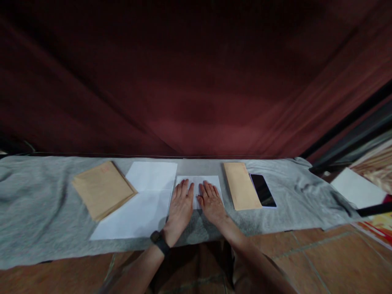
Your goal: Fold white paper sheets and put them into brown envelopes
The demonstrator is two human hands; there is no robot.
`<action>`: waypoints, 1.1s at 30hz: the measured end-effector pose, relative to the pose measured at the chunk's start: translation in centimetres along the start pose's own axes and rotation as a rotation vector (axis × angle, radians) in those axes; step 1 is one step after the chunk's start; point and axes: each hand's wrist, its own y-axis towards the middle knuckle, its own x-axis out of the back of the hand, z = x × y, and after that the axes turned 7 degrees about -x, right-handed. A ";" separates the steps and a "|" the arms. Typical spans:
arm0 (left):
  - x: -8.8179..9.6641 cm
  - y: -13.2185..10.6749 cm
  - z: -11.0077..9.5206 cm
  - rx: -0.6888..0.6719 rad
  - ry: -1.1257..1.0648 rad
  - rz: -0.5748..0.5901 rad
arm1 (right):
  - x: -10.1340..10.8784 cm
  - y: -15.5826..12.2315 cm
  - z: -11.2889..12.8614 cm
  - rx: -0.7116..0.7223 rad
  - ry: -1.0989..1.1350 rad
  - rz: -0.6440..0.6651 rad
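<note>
A folded sheet of white paper lies in front of me on the grey cloth. My left hand rests flat on its left half, fingers stretched out. On the right half my right hand lies flat too, with the thumb pointing inward. To the left is a larger white sheet with a crease across it. A stack of brown envelopes partly covers that sheet's left side. Right of my hands sits another brown envelope, its edge against a phone with a dark screen.
The grey cloth covers a long, narrow surface. Behind it hangs a dark red curtain. A white sheet and colourful printed material are at the far right. Brown floor tiles show along the near edge.
</note>
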 end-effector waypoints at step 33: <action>-4.7 1.1 -0.4 0.106 -0.054 0.087 | -0.5 1.7 -0.4 -0.047 -0.031 -0.061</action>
